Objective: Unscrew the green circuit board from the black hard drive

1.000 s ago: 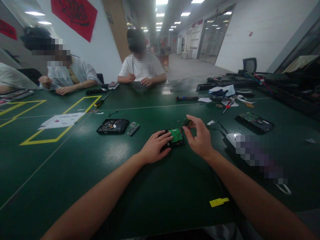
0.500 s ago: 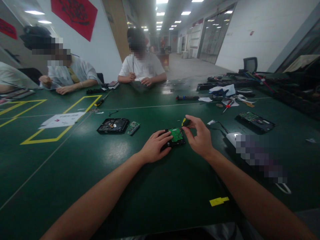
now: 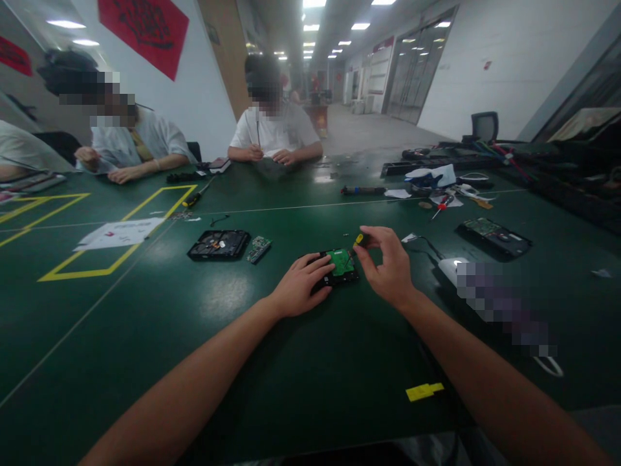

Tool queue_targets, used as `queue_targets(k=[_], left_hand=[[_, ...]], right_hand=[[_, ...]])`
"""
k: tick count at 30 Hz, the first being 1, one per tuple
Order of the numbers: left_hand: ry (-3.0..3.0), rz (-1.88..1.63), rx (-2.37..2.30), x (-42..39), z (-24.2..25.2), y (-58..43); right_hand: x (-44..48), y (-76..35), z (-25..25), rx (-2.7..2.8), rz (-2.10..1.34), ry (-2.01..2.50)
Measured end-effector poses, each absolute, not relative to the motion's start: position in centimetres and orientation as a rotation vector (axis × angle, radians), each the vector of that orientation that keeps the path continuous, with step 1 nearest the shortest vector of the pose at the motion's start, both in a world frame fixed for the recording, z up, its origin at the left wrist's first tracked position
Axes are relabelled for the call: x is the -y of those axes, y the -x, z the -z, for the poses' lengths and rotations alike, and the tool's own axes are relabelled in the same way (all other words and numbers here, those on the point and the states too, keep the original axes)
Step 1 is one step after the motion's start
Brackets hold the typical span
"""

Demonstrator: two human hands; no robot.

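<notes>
A hard drive with a green circuit board facing up lies on the table in front of me. My left hand grips it from the left, fingers over the board and thumb along the near edge. Between the thumb and fingers of my right hand is a small screwdriver with a yellow and black handle. Its shaft slants down to the board; I cannot tell whether the tip sits in a screw. Tiny screws lie just beyond the drive.
To the left are another hard drive and a loose circuit board. On the right sit a third drive and a partly blurred white object with a cord. Two co-workers sit across the green table.
The screwdriver handle has turned and tilted slightly in my right fingers, showing more of its yellow end. My left hand and the hard drive have stayed in place.
</notes>
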State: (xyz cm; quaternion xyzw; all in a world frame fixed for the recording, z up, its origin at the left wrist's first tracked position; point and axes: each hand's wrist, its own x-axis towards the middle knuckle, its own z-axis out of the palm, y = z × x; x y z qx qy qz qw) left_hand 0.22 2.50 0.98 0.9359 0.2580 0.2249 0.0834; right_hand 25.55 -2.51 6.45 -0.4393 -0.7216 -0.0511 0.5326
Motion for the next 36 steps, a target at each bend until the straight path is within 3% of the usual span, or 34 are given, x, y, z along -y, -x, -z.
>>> queue_targets(k=[36], left_hand=[[-2.795,-0.651,-0.771,-2.61,-0.83,-0.18]], right_hand=[[2.56,-25.19,-6.25,1.746,0.068,1.018]])
